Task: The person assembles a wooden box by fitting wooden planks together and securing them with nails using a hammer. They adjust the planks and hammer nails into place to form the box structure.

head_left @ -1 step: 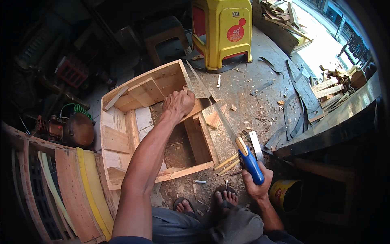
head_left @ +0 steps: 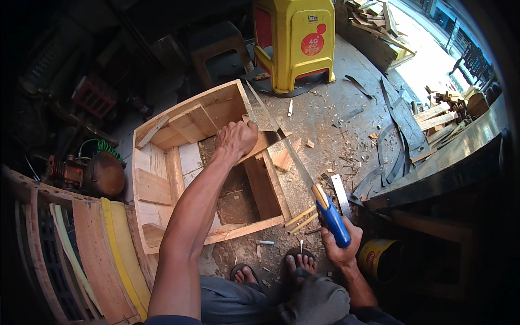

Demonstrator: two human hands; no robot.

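Observation:
An open wooden frame [head_left: 153, 186], box-like with braces inside, lies on the floor in front of me. My left hand [head_left: 237, 140] is closed on a short wooden board [head_left: 257, 147] at the frame's right side; the fingers hide part of it. My right hand [head_left: 342, 241] grips the blue handle of a handsaw [head_left: 299, 166]. The saw's blade slants up and to the left, crossing the board's right end just beyond my left hand. I cannot tell how deep the teeth sit in the wood.
A yellow plastic stool [head_left: 296, 65] stands at the far side. Offcuts, shavings and dark strips [head_left: 401, 146] litter the floor. Near my right hand lie a metal square [head_left: 340, 194] and thin sticks [head_left: 301, 218]. A yellow bucket [head_left: 374, 259] is at right, a compressor [head_left: 105, 172] at left.

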